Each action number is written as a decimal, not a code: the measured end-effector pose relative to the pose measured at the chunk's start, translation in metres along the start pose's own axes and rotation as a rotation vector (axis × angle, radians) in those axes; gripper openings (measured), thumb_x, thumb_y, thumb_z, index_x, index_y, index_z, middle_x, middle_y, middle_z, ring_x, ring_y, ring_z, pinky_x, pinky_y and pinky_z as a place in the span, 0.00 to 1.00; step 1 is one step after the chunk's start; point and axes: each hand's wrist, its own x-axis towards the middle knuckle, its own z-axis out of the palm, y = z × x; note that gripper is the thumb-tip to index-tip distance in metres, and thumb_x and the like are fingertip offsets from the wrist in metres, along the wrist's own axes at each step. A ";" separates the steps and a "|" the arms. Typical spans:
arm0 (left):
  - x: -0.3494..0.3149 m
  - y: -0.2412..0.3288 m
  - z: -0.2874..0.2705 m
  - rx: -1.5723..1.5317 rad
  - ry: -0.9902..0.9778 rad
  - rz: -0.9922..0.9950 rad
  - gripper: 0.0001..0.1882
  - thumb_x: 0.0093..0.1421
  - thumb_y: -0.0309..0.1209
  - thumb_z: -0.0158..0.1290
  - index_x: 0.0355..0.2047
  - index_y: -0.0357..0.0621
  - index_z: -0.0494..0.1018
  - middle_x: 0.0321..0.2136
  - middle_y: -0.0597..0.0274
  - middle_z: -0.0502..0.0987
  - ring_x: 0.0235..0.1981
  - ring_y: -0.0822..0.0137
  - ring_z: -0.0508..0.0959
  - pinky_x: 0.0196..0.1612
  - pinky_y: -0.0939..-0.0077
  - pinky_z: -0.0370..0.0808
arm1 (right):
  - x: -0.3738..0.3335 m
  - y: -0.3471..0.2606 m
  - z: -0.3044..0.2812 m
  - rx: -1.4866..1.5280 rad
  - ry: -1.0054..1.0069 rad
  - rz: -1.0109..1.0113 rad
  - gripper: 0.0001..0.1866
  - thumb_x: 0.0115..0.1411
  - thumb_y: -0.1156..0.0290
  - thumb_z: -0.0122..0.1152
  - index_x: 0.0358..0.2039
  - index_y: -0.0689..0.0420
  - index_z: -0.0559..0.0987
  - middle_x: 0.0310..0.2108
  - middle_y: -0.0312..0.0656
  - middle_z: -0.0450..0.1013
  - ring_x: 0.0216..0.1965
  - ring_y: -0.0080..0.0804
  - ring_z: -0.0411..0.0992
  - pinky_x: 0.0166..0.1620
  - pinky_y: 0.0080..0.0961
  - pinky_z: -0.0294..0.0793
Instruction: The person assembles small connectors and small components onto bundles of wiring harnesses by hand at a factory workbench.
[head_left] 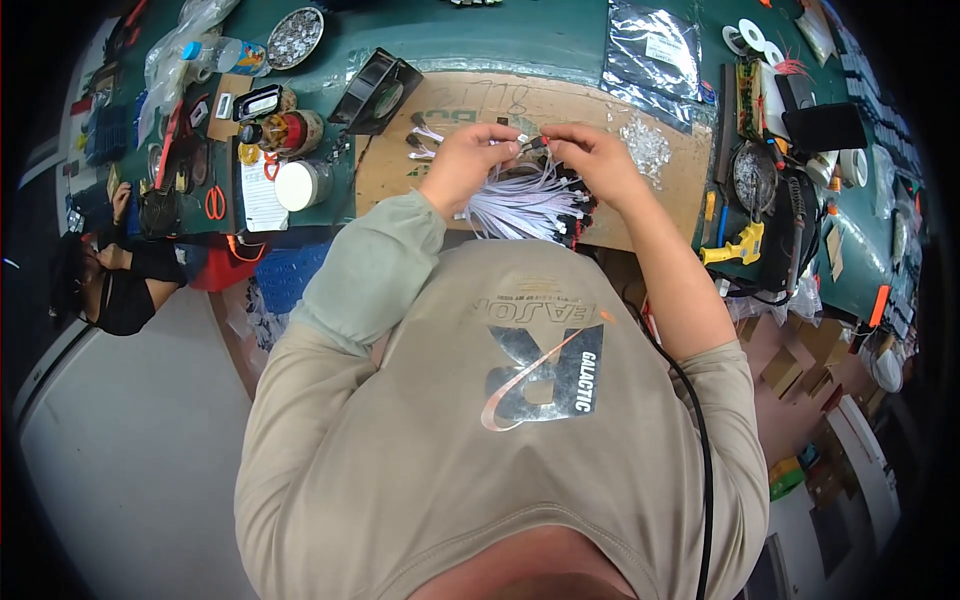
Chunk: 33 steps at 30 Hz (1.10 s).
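Note:
My left hand [468, 158] and my right hand [588, 158] meet over a brown cardboard sheet [480, 110] on the green workbench. Together they pinch a small black connector [532, 145] on the end of a thin white wire. A fanned bundle of white wires with black connectors [530, 205] lies just under my hands, at the bench's near edge. Two more wired connectors [420, 135] rest on the cardboard left of my left hand. A heap of small clear parts [645, 145] lies right of my right hand.
A black fan [375, 92] leans at the cardboard's left corner. Tape rolls, a white tub [300, 185], red scissors [215, 203] and a bowl of small metal parts [293, 38] crowd the left. A yellow tool [740, 245] and a silver bag [655, 45] sit right. Another person [120, 280] sits at far left.

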 end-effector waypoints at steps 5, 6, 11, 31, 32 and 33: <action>0.001 0.000 0.004 0.171 0.036 0.009 0.12 0.59 0.26 0.55 0.42 0.33 0.73 0.31 0.65 0.77 0.31 0.76 0.74 0.36 0.83 0.69 | 0.008 0.003 -0.006 0.229 0.007 -0.008 0.13 0.62 0.71 0.55 0.45 0.59 0.79 0.36 0.37 0.76 0.36 0.20 0.72 0.40 0.17 0.71; 0.001 0.000 0.005 0.171 0.032 0.008 0.12 0.59 0.26 0.55 0.42 0.33 0.73 0.31 0.65 0.77 0.31 0.76 0.74 0.36 0.83 0.69 | 0.009 0.003 -0.006 0.228 0.010 -0.006 0.13 0.62 0.71 0.55 0.45 0.59 0.79 0.36 0.37 0.76 0.36 0.20 0.72 0.40 0.17 0.71; 0.000 -0.004 0.005 0.396 0.017 0.064 0.11 0.60 0.27 0.55 0.41 0.35 0.73 0.29 0.67 0.76 0.30 0.78 0.72 0.35 0.84 0.68 | 0.010 -0.012 -0.006 0.335 0.010 -0.067 0.13 0.61 0.70 0.56 0.44 0.59 0.79 0.35 0.38 0.78 0.37 0.21 0.73 0.42 0.20 0.72; -0.006 -0.003 0.007 0.283 -0.034 0.067 0.08 0.61 0.29 0.55 0.37 0.37 0.74 0.27 0.69 0.75 0.28 0.78 0.72 0.34 0.84 0.68 | 0.005 -0.010 0.000 0.092 -0.053 -0.052 0.11 0.60 0.71 0.58 0.42 0.59 0.80 0.31 0.31 0.75 0.32 0.17 0.69 0.38 0.17 0.70; -0.006 -0.002 0.008 0.269 -0.039 0.056 0.08 0.61 0.29 0.55 0.37 0.37 0.74 0.27 0.69 0.75 0.28 0.78 0.71 0.34 0.84 0.68 | 0.004 -0.011 0.000 0.064 -0.056 -0.061 0.11 0.60 0.71 0.58 0.42 0.59 0.80 0.32 0.32 0.76 0.33 0.17 0.70 0.39 0.17 0.71; -0.006 -0.003 0.007 0.269 -0.039 0.056 0.08 0.61 0.29 0.55 0.37 0.37 0.74 0.27 0.69 0.75 0.28 0.78 0.71 0.34 0.84 0.68 | 0.004 -0.011 0.000 0.064 -0.055 -0.060 0.11 0.60 0.71 0.58 0.42 0.59 0.80 0.32 0.32 0.76 0.33 0.17 0.70 0.39 0.17 0.71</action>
